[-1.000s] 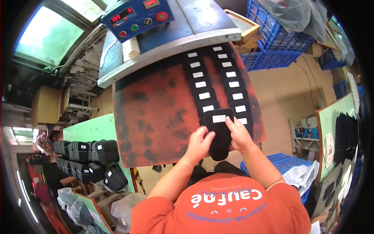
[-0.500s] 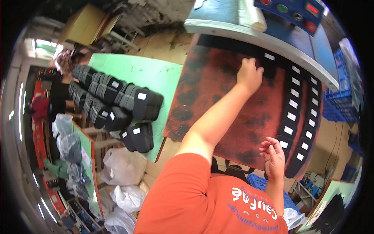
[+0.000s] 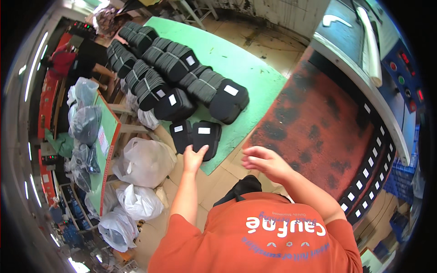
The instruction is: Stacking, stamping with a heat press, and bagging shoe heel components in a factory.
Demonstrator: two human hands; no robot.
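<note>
At the near corner of the green table (image 3: 261, 75), my left hand (image 3: 195, 158) is closed on the near edge of a black padded piece (image 3: 207, 139) with a white label. Its thumb lies on top and the other fingers are partly hidden. Another black labelled piece (image 3: 180, 131) lies just to its left. My right hand (image 3: 266, 163) is held in the air by the near left edge of the reddish-brown press bed (image 3: 314, 132); its fingers are apart and nothing shows in them. Two rows of black pieces with white labels (image 3: 364, 173) lie along the bed's right side.
Long rows of stacked black pieces (image 3: 150, 88) cover the table's left half. A press head (image 3: 346, 54) with a button panel (image 3: 405, 79) overhangs the bed's far side. Plastic bags (image 3: 143, 161) fill the floor at left. Blue crates (image 3: 400, 177) stand at right.
My view has swung left. My left hand has come off the press bed to the black pieces on the green table. My right hand has moved from the labelled rows to the bed's left edge.
</note>
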